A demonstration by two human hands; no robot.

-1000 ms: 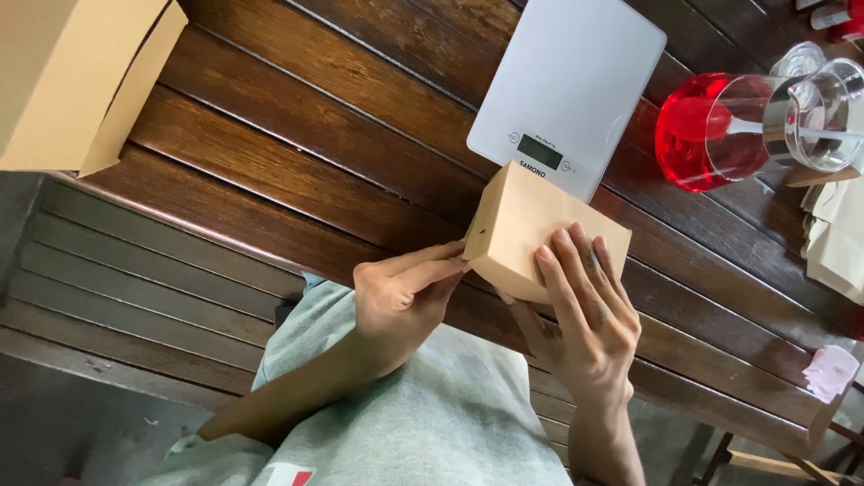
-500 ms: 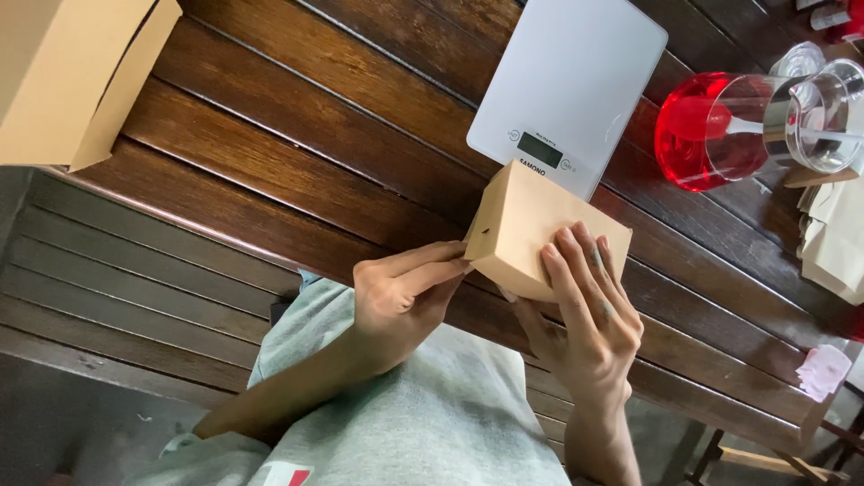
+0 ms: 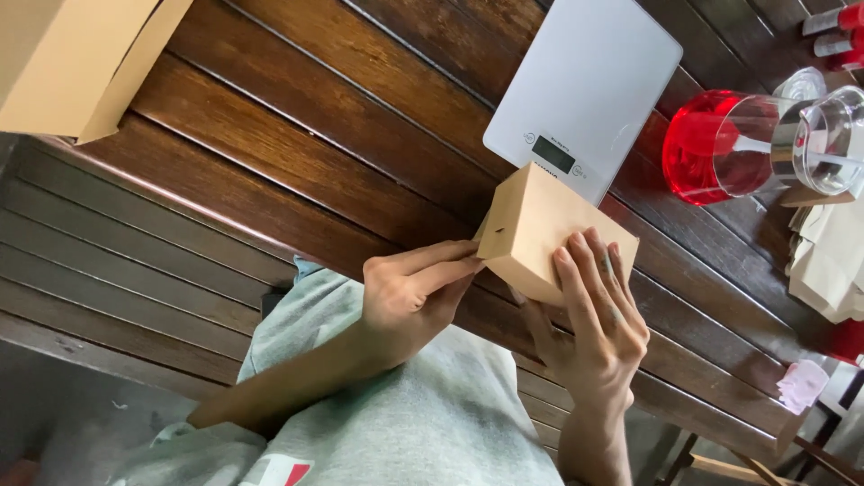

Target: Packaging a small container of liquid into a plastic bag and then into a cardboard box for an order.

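A small tan cardboard box (image 3: 531, 225) is held over the near edge of the dark wooden slatted table (image 3: 297, 153). My left hand (image 3: 409, 297) pinches the box's left end with its fingertips. Over the box's right part lies my right hand (image 3: 594, 315), fingers spread flat on the face and thumb underneath. The box is closed, with a small slot showing on its left end. My grey shirt (image 3: 405, 432) fills the bottom of the view.
A white flat digital kitchen scale (image 3: 585, 90) lies just beyond the box. A glass vessel of red liquid (image 3: 706, 148) and a clear glass (image 3: 832, 135) stand at the right, next to brown paper (image 3: 828, 261). A large cardboard box (image 3: 72, 63) sits top left.
The small box and both hands have shifted only very slightly; the grip is the same.
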